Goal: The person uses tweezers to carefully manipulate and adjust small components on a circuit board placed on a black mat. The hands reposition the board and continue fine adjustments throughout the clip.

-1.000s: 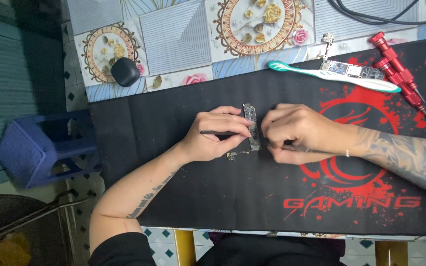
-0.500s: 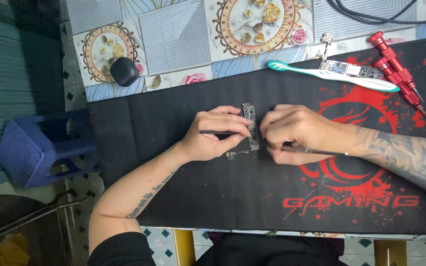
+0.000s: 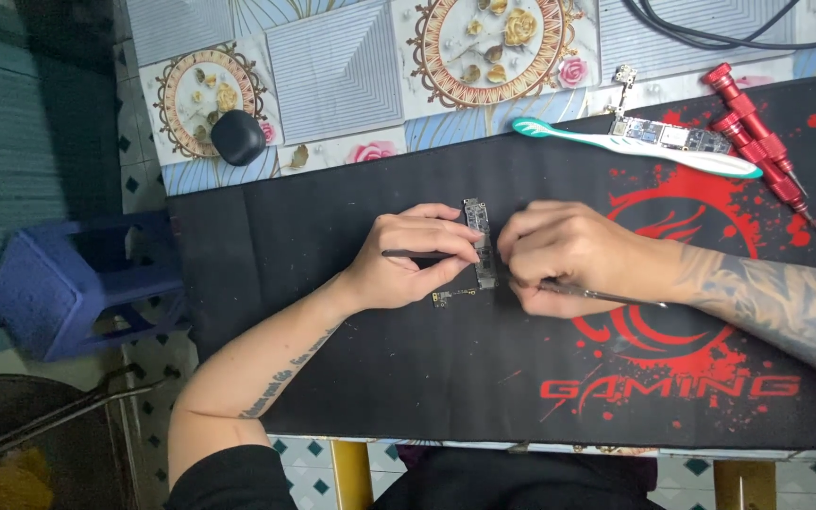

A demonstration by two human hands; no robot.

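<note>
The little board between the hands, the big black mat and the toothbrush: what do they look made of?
The board looks like a printed circuit board: thin, rigid, with dull metal shields and tiny parts. The mat seems soft fabric over rubber: matte black, red print, no glare. The toothbrush looks like glossy plastic, white with a teal head. The left hand and right hand each hold a thin, probably metal tool.

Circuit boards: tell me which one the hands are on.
The long board mid-mat, between both hands; the other board lies untouched behind the toothbrush.
</note>
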